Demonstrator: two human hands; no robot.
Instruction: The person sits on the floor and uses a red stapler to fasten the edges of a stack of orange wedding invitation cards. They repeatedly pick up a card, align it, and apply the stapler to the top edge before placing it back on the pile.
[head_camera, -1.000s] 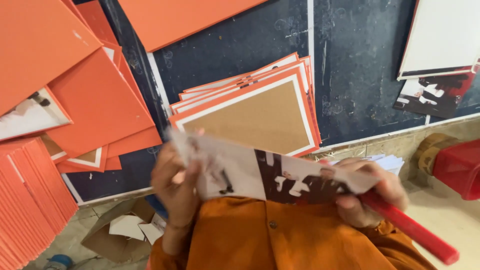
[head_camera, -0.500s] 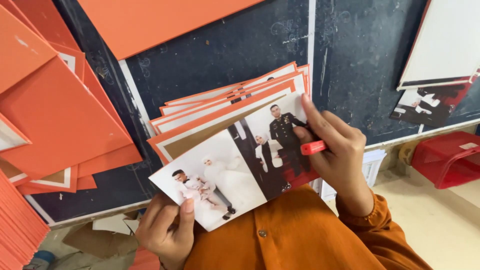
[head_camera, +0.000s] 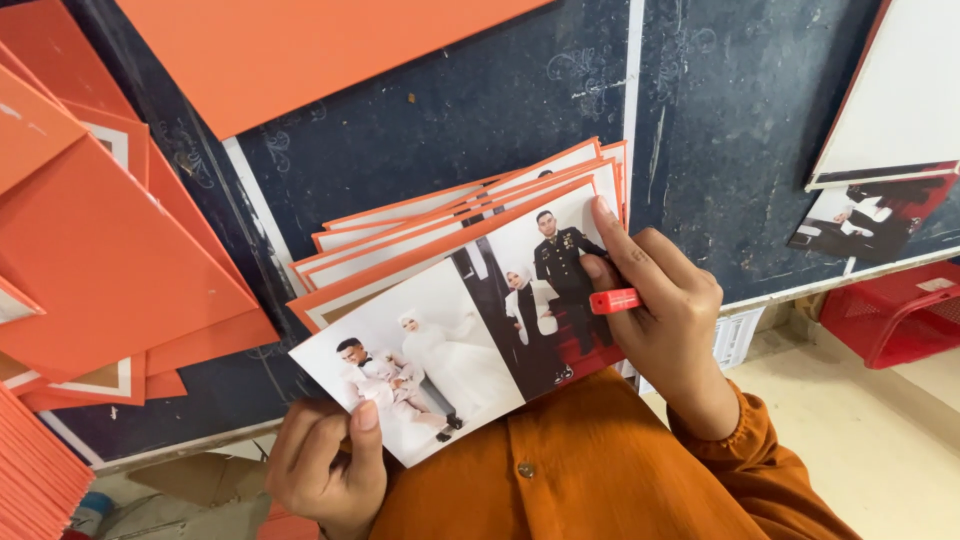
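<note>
1. Holding the glossy rectangular photo print (head_camera: 470, 330) flat and square is the point to watch at this step, judged from the grip: one hand pinches each end, and the sheet should not bow between them.
2. At far left, loose orange card folders (head_camera: 110, 250) lie overlapped on the dark blue patterned work surface (head_camera: 450, 110); they are apart from the print.
3. The left hand (head_camera: 325, 465) is closed on the print's lower left corner, thumb on top over the white picture area and fingers curled beneath. Keeping the thumb near the edge would spare the picture surface from marks.
4. The print sits in front of the orange shirt, above a fanned stack of orange-edged card mounts (head_camera: 470, 220), which it overlaps. Its long axis runs diagonally, from lower left up to upper right; the picture side faces the camera.
5. The right hand (head_camera: 655, 310) grips the print's upper right end, fingers spread over the picture face. The same hand is curled on a small red stick-shaped tool (head_camera: 613, 300), whose end points left across the print.
6. At far right, a red plastic basket (head_camera: 890, 315) stands on the floor, well apart.
</note>
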